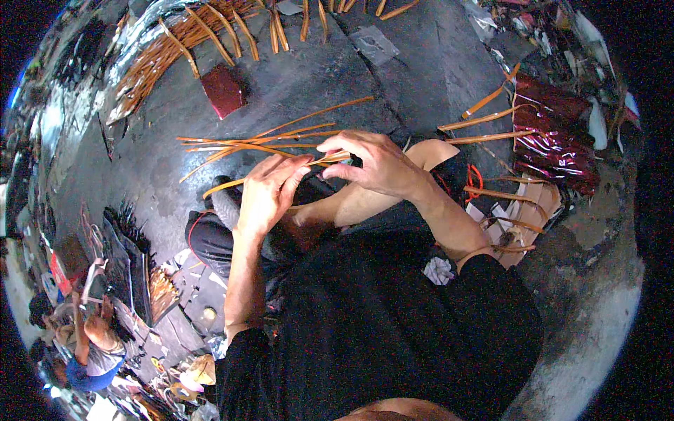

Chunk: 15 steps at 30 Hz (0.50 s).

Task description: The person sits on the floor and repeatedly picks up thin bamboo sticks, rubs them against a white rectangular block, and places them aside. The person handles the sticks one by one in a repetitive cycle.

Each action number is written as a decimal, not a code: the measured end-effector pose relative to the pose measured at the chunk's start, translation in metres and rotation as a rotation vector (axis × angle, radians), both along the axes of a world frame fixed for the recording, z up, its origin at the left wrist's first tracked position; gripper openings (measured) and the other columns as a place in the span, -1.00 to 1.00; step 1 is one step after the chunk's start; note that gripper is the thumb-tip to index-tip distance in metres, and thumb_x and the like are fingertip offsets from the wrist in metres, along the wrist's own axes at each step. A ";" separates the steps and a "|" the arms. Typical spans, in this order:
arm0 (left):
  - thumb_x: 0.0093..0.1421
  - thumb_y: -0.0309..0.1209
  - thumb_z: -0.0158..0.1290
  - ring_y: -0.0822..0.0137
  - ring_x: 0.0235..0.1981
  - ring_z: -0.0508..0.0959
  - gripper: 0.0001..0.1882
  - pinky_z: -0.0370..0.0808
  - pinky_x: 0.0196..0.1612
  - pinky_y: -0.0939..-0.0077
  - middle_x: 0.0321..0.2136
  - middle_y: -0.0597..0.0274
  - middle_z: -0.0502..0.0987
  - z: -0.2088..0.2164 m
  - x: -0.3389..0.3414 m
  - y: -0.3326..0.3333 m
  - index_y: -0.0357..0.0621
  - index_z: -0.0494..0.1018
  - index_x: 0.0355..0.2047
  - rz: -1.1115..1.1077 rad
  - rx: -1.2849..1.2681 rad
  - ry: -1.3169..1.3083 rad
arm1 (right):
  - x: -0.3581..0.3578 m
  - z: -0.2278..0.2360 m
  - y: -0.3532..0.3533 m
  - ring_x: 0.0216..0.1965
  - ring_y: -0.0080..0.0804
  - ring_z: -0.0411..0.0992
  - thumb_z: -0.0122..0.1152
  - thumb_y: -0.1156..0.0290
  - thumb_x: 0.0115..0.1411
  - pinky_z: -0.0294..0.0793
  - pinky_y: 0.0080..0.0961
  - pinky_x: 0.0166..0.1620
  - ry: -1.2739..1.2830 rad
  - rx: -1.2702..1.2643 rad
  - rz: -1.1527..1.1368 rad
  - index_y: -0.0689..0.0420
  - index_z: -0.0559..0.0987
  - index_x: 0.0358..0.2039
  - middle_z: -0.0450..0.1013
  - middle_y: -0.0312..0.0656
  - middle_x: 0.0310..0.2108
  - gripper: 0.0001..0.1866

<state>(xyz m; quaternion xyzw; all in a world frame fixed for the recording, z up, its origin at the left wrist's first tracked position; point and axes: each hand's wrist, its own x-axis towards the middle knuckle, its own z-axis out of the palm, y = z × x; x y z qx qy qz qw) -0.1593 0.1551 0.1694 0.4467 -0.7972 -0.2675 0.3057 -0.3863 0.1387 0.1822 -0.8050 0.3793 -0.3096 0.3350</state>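
Both my hands meet over my lap around a thin, glossy brown strip (324,161). My left hand (269,193) pinches it between thumb and fingers. My right hand (379,167) curls around its other end, thumb and fingertips close together there. A brown strip end (223,187) sticks out to the left of my left hand; whether it belongs to the same strip is hidden by the hand. Just beyond, several loose brown strips (242,147) lie crossed on the grey floor.
A large bundle of brown strips (158,67) lies far left, near a dark red sheet (225,90). To the right are a shiny dark red sheet (554,137), more strips (488,121) and cardboard pieces (537,200). Another person (98,344) sits at lower left among scraps.
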 end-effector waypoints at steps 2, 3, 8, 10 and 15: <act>0.16 -0.40 0.11 0.16 -0.33 0.57 -0.82 0.51 -0.23 0.37 -0.38 0.13 0.59 0.000 -0.002 0.000 -0.18 0.58 -0.25 0.006 0.003 -0.013 | -0.003 0.000 0.000 -0.24 -0.22 0.54 0.31 0.32 0.09 0.51 -0.39 -0.19 0.003 -0.002 -0.008 0.19 0.54 -0.22 0.54 -0.10 -0.26 -0.71; 0.16 -0.40 0.10 0.15 -0.33 0.58 -0.82 0.51 -0.22 0.38 -0.38 0.13 0.59 0.001 -0.002 0.001 -0.18 0.58 -0.25 0.012 0.004 -0.020 | -0.004 0.000 0.000 -0.27 -0.23 0.55 0.29 0.33 0.10 0.52 -0.40 -0.23 0.003 -0.004 -0.009 0.20 0.55 -0.26 0.55 -0.11 -0.29 -0.75; 0.16 -0.41 0.11 0.15 -0.33 0.58 -0.81 0.52 -0.23 0.38 -0.38 0.13 0.59 0.000 -0.007 0.001 -0.17 0.57 -0.23 0.026 -0.030 0.009 | -0.005 -0.006 0.000 -0.35 -0.25 0.55 0.27 0.33 0.11 0.52 -0.41 -0.29 -0.038 -0.049 -0.016 0.18 0.56 -0.37 0.55 -0.15 -0.39 -0.81; 0.15 -0.41 0.12 0.14 -0.33 0.58 -0.82 0.52 -0.24 0.40 -0.39 0.13 0.58 0.000 -0.007 0.002 -0.17 0.57 -0.24 0.080 -0.007 0.061 | -0.005 -0.008 0.001 -0.35 -0.25 0.55 0.28 0.31 0.10 0.52 -0.40 -0.29 -0.026 -0.050 -0.022 0.17 0.56 -0.36 0.55 -0.15 -0.38 -0.80; 0.12 -0.43 0.14 0.14 -0.33 0.59 -0.85 0.52 -0.25 0.43 -0.44 0.14 0.56 -0.010 0.000 0.003 -0.17 0.56 -0.29 0.104 0.044 -0.003 | -0.006 -0.004 0.005 -0.25 -0.28 0.55 0.34 0.29 0.06 0.53 -0.39 -0.22 0.005 0.052 -0.101 0.19 0.56 -0.25 0.56 -0.17 -0.29 -0.70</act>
